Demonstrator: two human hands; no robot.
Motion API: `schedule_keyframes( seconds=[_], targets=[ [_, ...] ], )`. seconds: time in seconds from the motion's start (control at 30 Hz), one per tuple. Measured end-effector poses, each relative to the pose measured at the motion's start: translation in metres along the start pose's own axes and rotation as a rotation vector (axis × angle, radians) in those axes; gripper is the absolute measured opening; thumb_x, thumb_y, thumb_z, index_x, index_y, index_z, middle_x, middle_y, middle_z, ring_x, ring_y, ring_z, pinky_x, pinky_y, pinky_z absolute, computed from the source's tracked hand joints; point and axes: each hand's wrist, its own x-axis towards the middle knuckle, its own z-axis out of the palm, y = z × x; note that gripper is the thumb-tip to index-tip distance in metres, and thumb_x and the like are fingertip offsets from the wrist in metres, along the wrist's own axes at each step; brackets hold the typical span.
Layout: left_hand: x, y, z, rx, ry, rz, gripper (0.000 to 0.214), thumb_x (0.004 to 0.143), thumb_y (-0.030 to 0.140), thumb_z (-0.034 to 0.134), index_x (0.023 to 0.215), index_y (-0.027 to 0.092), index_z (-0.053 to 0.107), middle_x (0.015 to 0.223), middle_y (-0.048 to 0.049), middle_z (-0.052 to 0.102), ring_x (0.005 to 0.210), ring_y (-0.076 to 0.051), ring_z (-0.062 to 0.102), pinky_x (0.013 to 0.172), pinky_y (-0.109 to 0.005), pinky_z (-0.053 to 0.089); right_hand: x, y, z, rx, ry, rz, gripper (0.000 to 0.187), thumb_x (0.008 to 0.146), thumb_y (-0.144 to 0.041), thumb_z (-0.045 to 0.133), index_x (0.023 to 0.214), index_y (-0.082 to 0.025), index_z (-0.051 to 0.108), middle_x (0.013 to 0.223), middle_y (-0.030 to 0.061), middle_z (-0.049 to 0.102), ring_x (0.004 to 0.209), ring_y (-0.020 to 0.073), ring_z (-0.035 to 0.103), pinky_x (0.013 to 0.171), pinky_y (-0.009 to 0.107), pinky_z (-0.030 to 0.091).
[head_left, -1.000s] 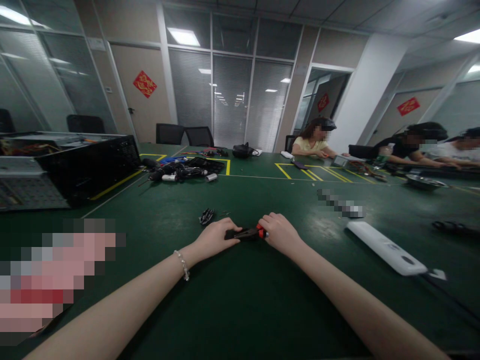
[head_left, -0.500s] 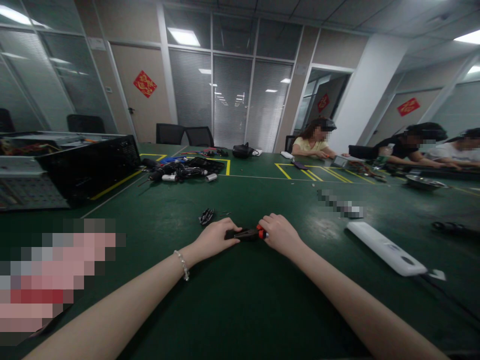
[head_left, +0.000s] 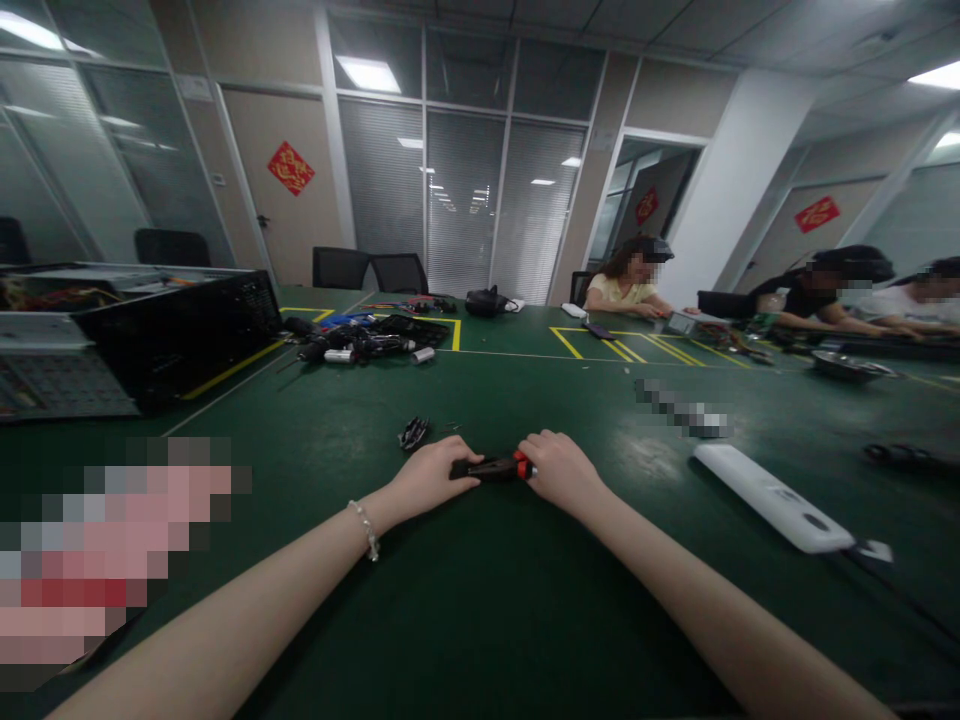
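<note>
In the middle of the green table, my right hand [head_left: 562, 472] is closed around the red handles of a pair of pliers [head_left: 499, 469]. Their dark jaws point left towards my left hand [head_left: 429, 474]. That hand pinches a small black piece [head_left: 459, 469] between thumb and fingers, right at the tip of the jaws. Whether the jaws grip the piece is too dark to make out. Just beyond my left hand lies a small black and silver cluster of parts [head_left: 413, 433]. A few tiny bits [head_left: 453, 428] lie beside it.
An opened computer case [head_left: 180, 340] stands at the left. Tools and cables [head_left: 367, 340] are heaped farther back. A white power strip [head_left: 776, 500] with a cord lies to the right, near a blurred-out object [head_left: 679, 408]. Several people sit at the far right, one in yellow [head_left: 622, 290].
</note>
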Motion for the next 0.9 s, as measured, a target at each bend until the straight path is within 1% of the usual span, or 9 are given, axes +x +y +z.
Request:
schedule_keyframes(
  seconds=[0.17, 0.3, 0.43, 0.73, 0.9],
  targets=[
    [0.0000, -0.0015, 0.0004, -0.011, -0.003, 0.006, 0.029, 0.074, 0.033, 0.056, 0.101, 0.023, 0.056, 0.095, -0.0006, 0.052, 0.075, -0.015, 0.051, 0.064, -0.025, 0.039, 0.0016, 0.0016, 0.0003, -0.023, 0.020, -0.027, 0.016, 0.070, -0.014, 0.049, 0.084, -0.016, 0.057, 0.084, 0.0058, 0.058, 0.076, 0.0168, 0.048, 0.067, 0.027, 0.033],
    [-0.0002, -0.0019, 0.0003, -0.011, 0.005, 0.020, 0.029, 0.074, 0.032, 0.056, 0.101, 0.024, 0.056, 0.095, -0.0002, 0.052, 0.075, -0.015, 0.051, 0.064, -0.025, 0.039, 0.0014, 0.0014, 0.0013, 0.019, 0.007, -0.005, 0.016, 0.069, -0.019, 0.051, 0.083, -0.016, 0.057, 0.083, 0.0050, 0.059, 0.075, 0.0168, 0.049, 0.065, 0.027, 0.034],
    [-0.0007, -0.0001, -0.0008, -0.012, 0.002, 0.001, 0.029, 0.074, 0.031, 0.056, 0.101, 0.023, 0.056, 0.096, -0.0007, 0.052, 0.076, -0.015, 0.051, 0.065, -0.025, 0.039, 0.0005, 0.0005, 0.0009, 0.057, -0.029, 0.021, 0.017, 0.068, -0.022, 0.052, 0.083, -0.017, 0.058, 0.081, 0.0045, 0.059, 0.072, 0.0161, 0.049, 0.064, 0.026, 0.034],
    [-0.0011, -0.0021, -0.0007, -0.010, 0.010, 0.020, 0.030, 0.074, 0.033, 0.057, 0.102, 0.024, 0.055, 0.096, 0.0001, 0.052, 0.076, -0.014, 0.051, 0.065, -0.024, 0.039, 0.0011, 0.0016, -0.0001, -0.014, 0.027, -0.029, 0.017, 0.069, -0.014, 0.049, 0.084, -0.015, 0.057, 0.084, 0.0065, 0.058, 0.076, 0.0171, 0.048, 0.066, 0.027, 0.033],
    [0.0002, -0.0038, 0.0016, 0.004, 0.018, 0.038, 0.028, 0.074, 0.032, 0.057, 0.101, 0.024, 0.056, 0.095, 0.0002, 0.052, 0.075, -0.014, 0.051, 0.064, -0.024, 0.039, 0.0019, 0.0040, 0.0036, 0.011, 0.012, -0.024, 0.017, 0.069, -0.018, 0.050, 0.084, -0.016, 0.057, 0.084, 0.0057, 0.058, 0.076, 0.0171, 0.048, 0.066, 0.027, 0.033]
  ],
)
